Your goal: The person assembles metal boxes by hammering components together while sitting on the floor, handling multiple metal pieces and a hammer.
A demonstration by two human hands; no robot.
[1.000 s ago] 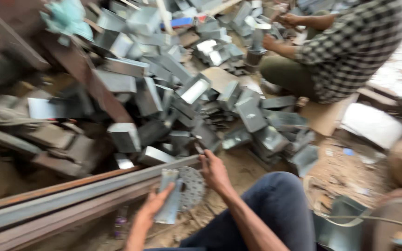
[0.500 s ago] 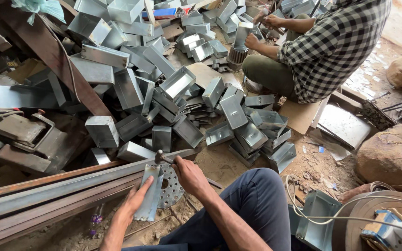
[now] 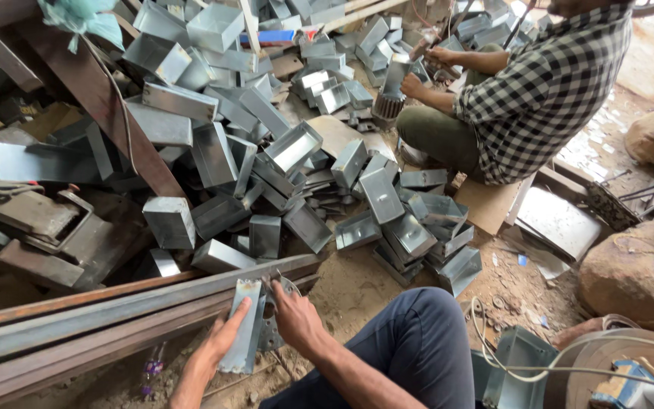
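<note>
Metal strip (image 3: pixel 242 326) is now gripped flat by the left hand (image 3: pixel 221 344), steadied since earlier; a small tool (image 3: pixel 275 284) is clenched in the right hand (image 3: pixel 297 322) beside it.

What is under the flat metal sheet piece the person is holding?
The metal sheet piece lies across a long steel rail, left hand on it. Beside it, a perforated disc shows; the right hand covers the rest.

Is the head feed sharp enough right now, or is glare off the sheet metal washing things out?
Head view: sharp, no motion blur; left hand and right hand on the metal piece read clearly; soft daylight, mild sheen on the pile of boxes, upper right corner overexposed.
</note>
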